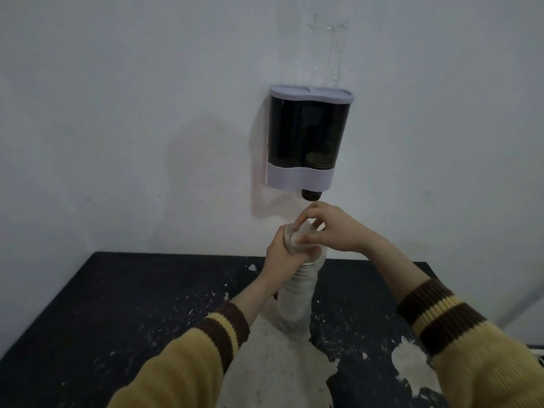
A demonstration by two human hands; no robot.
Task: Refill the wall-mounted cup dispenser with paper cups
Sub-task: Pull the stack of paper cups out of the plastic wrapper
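The cup dispenser [309, 139] hangs on the white wall: two dark see-through tubes, a pale lid and a pale band at the bottom. A few cups show low in its right tube, and one dark cup bottom [311, 194] pokes out below. Under it a tall stack of white paper cups [297, 293] in a clear plastic sleeve stands upright on the table. My left hand [281, 256] is wrapped around the upper part of the stack. My right hand [329, 228] pinches the sleeve's top end, just below the dispenser's outlet.
A dark table [117, 304] with chipped white patches and specks runs up to the wall. A clear plastic hook or strip [332, 54] is stuck on the wall above the dispenser. Both of my sleeves are yellow with brown stripes.
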